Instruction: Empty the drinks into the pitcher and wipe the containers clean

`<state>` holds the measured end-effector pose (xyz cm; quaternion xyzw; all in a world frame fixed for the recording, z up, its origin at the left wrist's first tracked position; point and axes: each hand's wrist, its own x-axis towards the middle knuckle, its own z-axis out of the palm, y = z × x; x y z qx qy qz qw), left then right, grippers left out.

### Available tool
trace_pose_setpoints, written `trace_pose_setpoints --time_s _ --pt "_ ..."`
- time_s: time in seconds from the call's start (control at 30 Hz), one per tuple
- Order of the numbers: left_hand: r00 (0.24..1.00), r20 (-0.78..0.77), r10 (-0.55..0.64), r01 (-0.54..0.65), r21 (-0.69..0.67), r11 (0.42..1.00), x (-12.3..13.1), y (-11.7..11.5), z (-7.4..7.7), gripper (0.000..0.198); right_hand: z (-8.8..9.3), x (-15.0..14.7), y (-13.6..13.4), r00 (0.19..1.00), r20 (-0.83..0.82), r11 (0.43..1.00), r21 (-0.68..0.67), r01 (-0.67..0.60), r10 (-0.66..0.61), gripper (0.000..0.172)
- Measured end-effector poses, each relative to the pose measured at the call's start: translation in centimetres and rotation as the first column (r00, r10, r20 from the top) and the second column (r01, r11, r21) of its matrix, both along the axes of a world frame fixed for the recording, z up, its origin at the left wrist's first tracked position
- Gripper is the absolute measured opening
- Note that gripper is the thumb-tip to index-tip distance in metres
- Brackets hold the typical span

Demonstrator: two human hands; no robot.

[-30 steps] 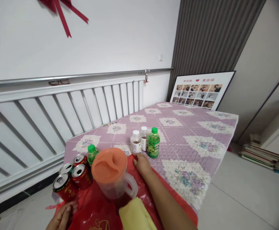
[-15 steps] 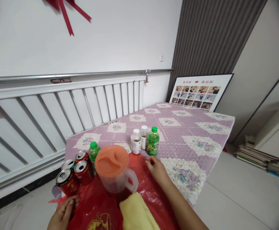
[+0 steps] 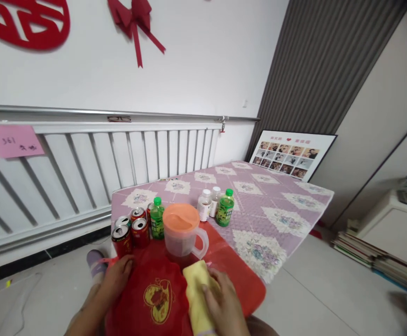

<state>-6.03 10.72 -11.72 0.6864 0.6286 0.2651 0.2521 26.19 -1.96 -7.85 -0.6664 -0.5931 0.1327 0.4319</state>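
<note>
My right hand (image 3: 224, 301) is closed over a folded yellow cloth (image 3: 198, 284), thumb on top and fingers along its far side. On the left, my left hand (image 3: 119, 276) has its fingers curled at the edge of a red scalloped tray (image 3: 136, 298) with a gold heart design; what they grip is hidden. Beyond the tray is a clear plastic pitcher (image 3: 178, 242) with an orange lid, its handle to the right. Several drink cans (image 3: 141, 235) and a green-capped bottle (image 3: 157, 221) are grouped beside it, just past my left hand.
Two white-capped bottles (image 3: 204, 206) and another green-capped bottle (image 3: 225, 210) stand farther back. A red plastic sheet (image 3: 249, 289) covers the near part of the flowered tablecloth (image 3: 270, 200). A white radiator (image 3: 147, 158) runs along the wall; a photo board (image 3: 291, 151) leans at the far end.
My right hand has come back from the red sheet near the bottles and taken hold of the yellow cloth. My left hand stays by the cans. The view has shifted left and up.
</note>
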Motion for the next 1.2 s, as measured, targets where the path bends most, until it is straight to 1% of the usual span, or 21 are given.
trace_pose_setpoints --time_s 0.07,0.13,0.2,0.3,0.37,0.43,0.5,0.53,0.6,0.63,0.67,0.7,0.73,0.8,0.83,0.87,0.93,1.07,1.2 --pt "0.999 0.013 -0.034 0.034 -0.005 0.999 0.1 0.0 1.0 0.027 -0.7 -1.5 -0.5 0.987 0.164 0.998 -0.07 0.008 0.004 0.046" --pt "0.998 0.023 -0.066 0.066 -0.008 0.998 0.1 -0.1 1.9 0.027 -1.1 -2.6 -0.8 0.948 0.316 0.98 -0.182 0.083 -0.022 0.052" --pt "0.995 0.038 -0.094 0.094 0.004 0.996 0.1 -0.6 2.8 0.028 -1.2 -3.3 -1.0 0.901 0.433 0.95 -0.261 0.169 -0.041 0.054" --pt "0.991 0.066 -0.115 0.112 0.043 0.993 0.2 -2.7 3.7 0.033 -0.7 -3.9 -1.2 0.856 0.515 0.923 -0.31 0.228 -0.038 0.055" --pt "0.99 0.076 -0.118 0.111 0.085 0.99 0.6 -5.1 3.8 0.036 -0.3 -4.1 -1.2 0.847 0.531 0.913 -0.335 0.234 -0.022 0.055" --pt "0.987 0.07 -0.142 0.121 0.237 0.964 1.2 -8.1 3.3 0.033 0.0 -4.3 -1.2 0.841 0.541 0.909 -0.345 0.235 -0.012 0.055" --pt "0.971 0.017 -0.24 0.218 0.362 0.906 2.0 -11.2 2.4 0.029 0.2 -4.5 -1.2 0.832 0.555 0.908 -0.342 0.242 -0.013 0.055" --pt "0.962 -0.03 -0.272 0.261 0.403 0.877 2.3 -12.7 1.8 0.029 0.2 -4.5 -1.2 0.825 0.564 0.907 -0.34 0.248 -0.014 0.054" --pt "0.935 -0.144 -0.323 0.351 0.492 0.797 2.7 -14.9 0.4 0.038 0.2 -4.6 -1.2 0.812 0.583 0.906 -0.337 0.258 -0.015 0.053" --pt "0.919 -0.198 -0.34 0.392 0.524 0.756 2.7 -15.7 -0.3 0.044 0.1 -4.6 -1.1 0.806 0.592 0.906 -0.333 0.26 -0.013 0.053" --pt "0.913 -0.24 -0.33 0.408 0.546 0.732 2.6 -16.3 -1.0 0.048 0.0 -4.6 -1.1 0.8 0.6 0.908 -0.328 0.26 -0.012 0.053" --pt "0.921 -0.26 -0.291 0.39 0.564 0.728 2.4 -16.6 -1.6 0.051 -0.1 -4.6 -1.0 0.796 0.605 0.91 -0.324 0.26 -0.012 0.053" --pt "0.935 -0.263 -0.236 0.348 0.574 0.741 2.2 -16.7 -2.0 0.054 -0.2 -4.6 -1.0 0.794 0.608 0.909 -0.324 0.262 -0.013 0.054" --pt "0.961 -0.244 -0.128 0.246 0.552 0.797 1.6 -16.7 -2.6 0.06 -0.4 -4.4 -0.8 0.793 0.609 0.906 -0.33 0.264 -0.009 0.055" --pt "0.966 -0.239 -0.101 0.215 0.52 0.827 1.3 -16.6 -2.6 0.063 -0.5 -4.3 -0.7 0.792 0.611 0.906 -0.332 0.264 -0.007 0.055" --pt "0.966 -0.24 -0.098 0.206 0.481 0.852 1.0 -16.5 -2.6 0.065 -0.6 -4.3 -0.6 0.789 0.614 0.907 -0.33 0.262 -0.005 0.055" --pt "0.955 -0.261 -0.141 0.241 0.408 0.881 0.8 -16.3 -2.4 0.068 -0.8 -4.1 -0.5 0.78 0.625 0.916 -0.312 0.253 -0.002 0.055" --pt "0.914 -0.331 -0.236 0.347 0.332 0.877 1.5 -16.3 -1.9 0.06 -1.1 -4.0 -0.5 0.772 0.636 0.92 -0.301 0.25 -0.002 0.054" --pt "0.891 -0.356 -0.281 0.393 0.3 0.869 3.2 -16.2 -1.5 0.044 -1.1 -4.1 -0.6 0.771 0.637 0.918 -0.304 0.255 -0.004 0.052"
